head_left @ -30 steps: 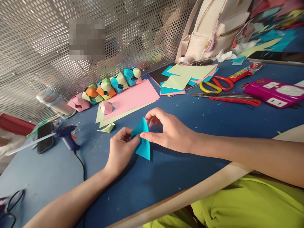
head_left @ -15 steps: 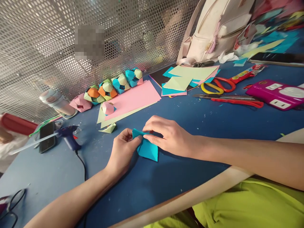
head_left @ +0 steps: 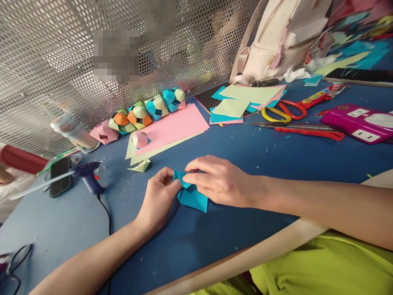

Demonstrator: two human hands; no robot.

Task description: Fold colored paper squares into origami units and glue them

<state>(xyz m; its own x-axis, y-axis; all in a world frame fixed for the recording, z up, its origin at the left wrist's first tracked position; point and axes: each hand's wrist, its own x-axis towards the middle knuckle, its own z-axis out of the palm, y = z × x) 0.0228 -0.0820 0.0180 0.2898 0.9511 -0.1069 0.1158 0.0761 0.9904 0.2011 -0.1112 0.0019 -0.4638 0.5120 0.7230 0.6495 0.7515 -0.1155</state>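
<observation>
A small blue sheet of paper (head_left: 193, 199) is held over the table between both hands, its upper edge folded over toward me. My left hand (head_left: 159, 192) pinches its left side between thumb and fingers. At the upper right of the sheet, the thumb and fingers of my right hand (head_left: 217, 180) close on the folded part; the fingertips partly cover the paper. A folded pale-green paper piece (head_left: 141, 166) lies beyond my left hand. Behind it, a pink and white folded piece (head_left: 140, 139) rests on pink paper sheets (head_left: 181, 127).
Several folded paper balls (head_left: 139, 115) line the mesh partition (head_left: 76, 49). A glue gun (head_left: 89, 176), phone (head_left: 60, 176) and bottle (head_left: 75, 131) are at left. Scissors (head_left: 276, 114), a cutter (head_left: 310, 132), a purple power strip (head_left: 353, 123) and a backpack (head_left: 276, 45) are at right.
The blue paper's upper edge now folds down further toward me. My right hand has shifted slightly, and its fingers have moved over the fold. My left hand keeps its hold.
</observation>
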